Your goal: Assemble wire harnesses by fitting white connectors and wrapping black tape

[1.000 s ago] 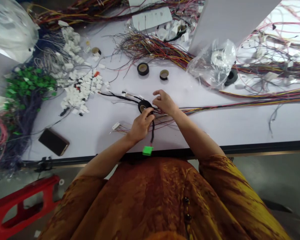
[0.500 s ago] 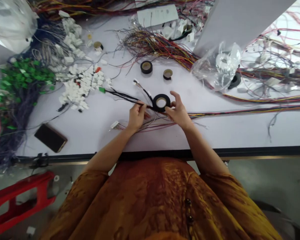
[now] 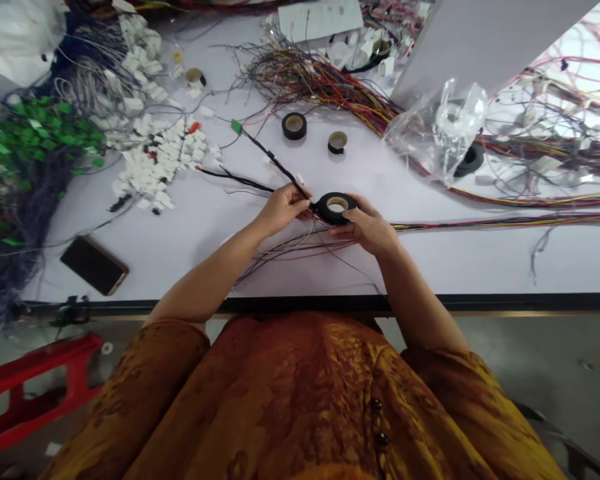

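Note:
My left hand (image 3: 285, 208) pinches a wire harness (image 3: 279, 167) where its black-wrapped branches meet. One branch slants up and left to a green connector (image 3: 237, 127); another black branch (image 3: 237, 178) points left. Right beside this junction, my right hand (image 3: 373, 227) grips a roll of black tape (image 3: 336, 209), thumb on its near side and fingers around the far edge. The roll touches the harness or lies very close to it. Loose thin wires (image 3: 290, 247) hang below both hands, and coloured wires (image 3: 460, 223) run off to the right.
Two smaller tape rolls, a black one (image 3: 294, 126) and a nearly used one (image 3: 337, 142), lie beyond my hands. White connectors (image 3: 155, 157), green connectors (image 3: 40, 137) and a phone (image 3: 95, 265) are at left. A wire bundle (image 3: 330, 83) and a plastic bag (image 3: 440, 130) lie farther back.
The green-tipped branch has swung up and to the right. My left hand has moved right onto the junction, and the tape roll has shifted slightly right, with my right fingers now closed around it.

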Tool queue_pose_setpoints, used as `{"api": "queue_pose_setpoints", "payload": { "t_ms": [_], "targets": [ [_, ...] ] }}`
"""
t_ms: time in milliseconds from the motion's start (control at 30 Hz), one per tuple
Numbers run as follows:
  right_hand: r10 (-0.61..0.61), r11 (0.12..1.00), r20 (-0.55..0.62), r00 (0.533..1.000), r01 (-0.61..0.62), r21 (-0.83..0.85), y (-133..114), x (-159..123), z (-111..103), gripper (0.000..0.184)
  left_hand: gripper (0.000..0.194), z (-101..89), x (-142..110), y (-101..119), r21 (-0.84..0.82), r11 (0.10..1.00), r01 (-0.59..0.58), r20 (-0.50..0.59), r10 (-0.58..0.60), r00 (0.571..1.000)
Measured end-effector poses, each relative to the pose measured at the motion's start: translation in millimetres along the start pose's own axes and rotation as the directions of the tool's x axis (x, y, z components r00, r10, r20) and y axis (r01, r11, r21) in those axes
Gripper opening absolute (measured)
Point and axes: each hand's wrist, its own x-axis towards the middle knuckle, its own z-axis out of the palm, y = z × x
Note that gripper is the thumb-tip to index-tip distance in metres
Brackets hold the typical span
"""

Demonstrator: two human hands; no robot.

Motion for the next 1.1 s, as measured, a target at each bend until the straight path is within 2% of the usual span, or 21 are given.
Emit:
{"api": "queue_pose_setpoints", "payload": {
  "t_ms": [133, 167, 233, 300, 400, 467, 533, 600, 667, 733, 800, 833, 900, 967, 1033, 1067, 1100],
  "targets": [
    [0.033, 0.995, 0.037, 0.999, -0.030, -0.097, -18.3, 10.9, -2.4, 0.032, 0.008, 0.4, -2.6, -12.1, 0.011, 0.998, -0.066, -0.005, 0.066, 0.998],
    [0.029, 0.993, 0.033, 0.999, -0.025, -0.119, -20.3, 10.3, 0.1, 0.031, 0.011, 0.6, -4.0, -13.6, 0.018, 0.997, -0.074, -0.031, 0.075, 0.997],
    [-0.025, 0.987, -0.001, 1.000, 0.025, -0.157, -19.5, 4.8, 7.4, 0.043, 0.015, 0.6, -6.8, -13.4, 0.026, 0.997, -0.075, -0.089, 0.077, 0.993],
    [-0.178, 0.953, -0.059, 0.982, 0.157, -0.258, -10.1, -5.0, 17.8, 0.060, 0.015, -0.3, -8.5, -8.9, 0.048, 0.997, -0.058, -0.116, 0.063, 0.991],
    [-0.428, 0.791, -0.072, 0.901, 0.335, -0.513, 20.5, -20.5, 39.2, 0.069, 0.013, -3.4, -6.1, 4.7, 0.150, 0.988, -0.044, -0.098, 0.059, 0.993],
    [-0.447, 0.758, -0.062, 0.892, 0.342, -0.555, 45.7, -27.0, 56.1, 0.071, 0.012, -4.5, -1.9, 15.9, 0.264, 0.961, -0.082, -0.063, 0.102, 0.993],
    [-0.370, 0.819, -0.030, 0.929, 0.311, -0.482, 66.3, -29.3, 70.5, 0.076, 0.012, -2.4, 1.4, 26.4, 0.409, 0.899, -0.156, -0.012, 0.177, 0.984],
    [-0.275, 0.872, 0.050, 0.960, 0.271, -0.407, 74.6, -28.5, 76.4, 0.077, 0.013, 3.9, -0.4, 34.2, 0.562, 0.791, -0.241, 0.049, 0.259, 0.965],
    [-0.235, 0.878, 0.080, 0.969, 0.247, -0.409, 66.9, -25.0, 70.1, 0.066, 0.011, 14.2, -9.3, 37.6, 0.706, 0.647, -0.289, 0.094, 0.319, 0.943],
    [-0.300, 0.848, 0.002, 0.954, 0.267, -0.458, 44.8, -16.9, 54.2, 0.046, 0.010, 27.0, -23.3, 36.3, 0.815, 0.496, -0.298, 0.141, 0.330, 0.933],
    [-0.428, 0.780, -0.078, 0.901, 0.325, -0.534, 15.6, -2.0, 38.2, 0.033, 0.024, 39.7, -37.0, 31.0, 0.886, 0.361, -0.293, 0.195, 0.284, 0.939],
    [-0.472, 0.733, -0.056, 0.880, 0.357, -0.579, 1.3, 8.3, 33.3, 0.031, 0.030, 45.3, -42.1, 27.4, 0.905, 0.307, -0.294, 0.220, 0.254, 0.942],
    [-0.415, 0.624, 0.125, 0.901, 0.381, -0.683, -21.8, 32.9, 33.7, 0.030, 0.035, 53.4, -47.8, 19.6, 0.923, 0.237, -0.304, 0.253, 0.222, 0.942],
    [-0.314, 0.440, 0.269, 0.911, 0.391, -0.808, -34.9, 58.2, 46.0, 0.026, 0.033, 56.6, -49.0, 11.9, 0.919, 0.218, -0.328, 0.278, 0.232, 0.932],
    [-0.271, 0.243, 0.336, 0.902, 0.401, -0.883, -39.8, 77.5, 62.3, 0.021, 0.031, 54.3, -49.6, 4.9, 0.903, 0.225, -0.365, 0.301, 0.273, 0.914],
    [-0.273, 0.174, 0.356, 0.894, 0.410, -0.895, -40.4, 83.5, 68.5, 0.020, 0.030, 51.2, -50.4, 1.5, 0.888, 0.252, -0.385, 0.304, 0.308, 0.902],
    [-0.287, 0.141, 0.368, 0.884, 0.419, -0.897, -40.5, 86.7, 71.8, 0.021, 0.028, 47.1, -51.6, -2.0, 0.865, 0.291, -0.408, 0.301, 0.348, 0.888]
  ]
}}
